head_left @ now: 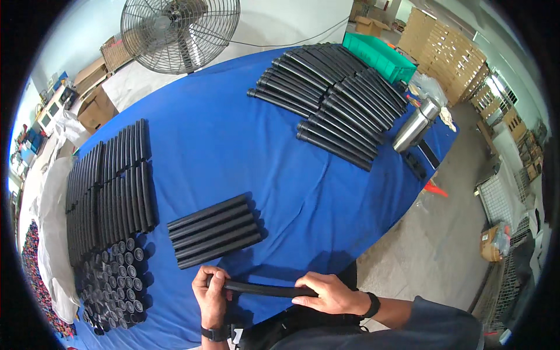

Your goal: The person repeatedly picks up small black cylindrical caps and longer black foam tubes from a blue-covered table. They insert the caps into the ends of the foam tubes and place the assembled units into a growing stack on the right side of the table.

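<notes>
Near the front edge of the table, a black tube [262, 289] lies level between my two hands. My left hand [211, 294] is closed around its left end, with the thumb on top; whether a cap is in those fingers is hidden. The fingers of my right hand [331, 293] grip the other end. Just beyond my left hand, several black tubes [214, 231] lie side by side on the blue cloth [216, 157]. Many small round black caps [119, 280] stand in a cluster at the left.
Rows of black tubes [108, 186] fill the left side. Longer black tubes with wider ends [332, 99] are piled at the far right, near a green crate [379, 57] and a steel flask [416, 124]. A large fan [179, 32] stands behind the table.
</notes>
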The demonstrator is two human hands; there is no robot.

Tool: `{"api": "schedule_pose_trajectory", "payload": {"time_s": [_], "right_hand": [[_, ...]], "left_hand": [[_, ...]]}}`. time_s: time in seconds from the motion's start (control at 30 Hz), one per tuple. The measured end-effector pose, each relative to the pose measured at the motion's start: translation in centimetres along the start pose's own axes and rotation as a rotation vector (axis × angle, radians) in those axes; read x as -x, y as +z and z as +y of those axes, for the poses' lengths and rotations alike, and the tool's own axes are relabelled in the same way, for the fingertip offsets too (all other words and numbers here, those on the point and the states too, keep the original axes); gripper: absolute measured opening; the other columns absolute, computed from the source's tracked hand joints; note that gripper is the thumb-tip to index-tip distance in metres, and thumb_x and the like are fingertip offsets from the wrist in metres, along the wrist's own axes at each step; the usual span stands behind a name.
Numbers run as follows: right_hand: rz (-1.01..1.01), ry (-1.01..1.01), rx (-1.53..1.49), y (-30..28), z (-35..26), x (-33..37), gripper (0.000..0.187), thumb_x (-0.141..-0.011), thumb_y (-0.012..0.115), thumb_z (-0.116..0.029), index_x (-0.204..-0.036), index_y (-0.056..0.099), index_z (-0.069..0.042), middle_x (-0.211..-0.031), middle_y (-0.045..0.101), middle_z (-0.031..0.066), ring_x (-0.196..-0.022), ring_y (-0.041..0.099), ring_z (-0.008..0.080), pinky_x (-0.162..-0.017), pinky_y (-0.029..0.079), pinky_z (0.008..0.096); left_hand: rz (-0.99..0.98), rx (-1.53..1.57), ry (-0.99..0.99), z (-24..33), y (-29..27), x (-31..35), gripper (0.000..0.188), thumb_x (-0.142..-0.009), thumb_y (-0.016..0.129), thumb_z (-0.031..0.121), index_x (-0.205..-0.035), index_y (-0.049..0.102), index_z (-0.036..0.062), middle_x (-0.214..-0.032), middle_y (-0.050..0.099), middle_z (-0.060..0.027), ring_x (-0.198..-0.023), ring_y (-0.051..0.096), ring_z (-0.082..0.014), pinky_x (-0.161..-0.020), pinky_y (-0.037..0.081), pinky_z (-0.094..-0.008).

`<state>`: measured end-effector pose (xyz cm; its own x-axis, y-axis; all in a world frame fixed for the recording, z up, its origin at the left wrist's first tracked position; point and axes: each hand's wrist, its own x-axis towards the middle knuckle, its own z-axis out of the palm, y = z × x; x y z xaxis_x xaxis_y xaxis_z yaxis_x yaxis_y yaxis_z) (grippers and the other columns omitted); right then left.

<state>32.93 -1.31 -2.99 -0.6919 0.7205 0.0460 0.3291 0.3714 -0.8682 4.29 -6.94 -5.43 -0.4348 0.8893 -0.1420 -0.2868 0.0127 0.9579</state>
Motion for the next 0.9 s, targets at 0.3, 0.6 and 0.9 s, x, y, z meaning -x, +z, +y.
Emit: {"api": "schedule_pose_trajectory", "payload": {"time_s": [0.3, 0.6, 0.9], "right_hand": [[-0.023, 0.049, -0.025, -0.1, -0.4, 0.1, 0.038, -0.095, 0.073, -0.028, -0.117, 0.058, -0.001, -0.098, 0.069, 0.0158, -0.088, 0.071, 0.0326, -0.074, 0.055, 0.0387], [-0.008, 0.043, -0.022, -0.7, 0.3, 0.1, 0.034, -0.093, 0.075, -0.023, -0.113, 0.06, -0.001, -0.101, 0.066, 0.0168, -0.09, 0.069, 0.0343, -0.076, 0.054, 0.0389], [0.01, -0.03, -0.05, 0.1, 0.0, -0.1, 0.037, -0.093, 0.074, -0.016, -0.126, 0.061, -0.004, -0.099, 0.064, 0.0142, -0.083, 0.067, 0.0325, -0.071, 0.053, 0.04]], "left_hand": [[-0.002, 0.003, -0.009, -0.5, -0.6, -0.2, 0.018, -0.097, 0.067, 0.017, -0.088, 0.06, 0.0031, -0.08, 0.065, -0.0061, -0.046, 0.05, -0.0075, -0.041, 0.041, -0.0217], [-0.053, -0.007, 0.019, -0.5, -0.3, 0.0, 0.016, -0.094, 0.07, 0.016, -0.092, 0.059, 0.0039, -0.082, 0.064, -0.007, -0.047, 0.051, -0.0086, -0.039, 0.043, -0.0226], [-0.042, -0.028, 0.008, -0.5, -0.4, -0.4, 0.019, -0.094, 0.069, 0.013, -0.087, 0.054, 0.005, -0.081, 0.057, -0.0042, -0.047, 0.05, -0.0085, -0.038, 0.041, -0.0228]]}}
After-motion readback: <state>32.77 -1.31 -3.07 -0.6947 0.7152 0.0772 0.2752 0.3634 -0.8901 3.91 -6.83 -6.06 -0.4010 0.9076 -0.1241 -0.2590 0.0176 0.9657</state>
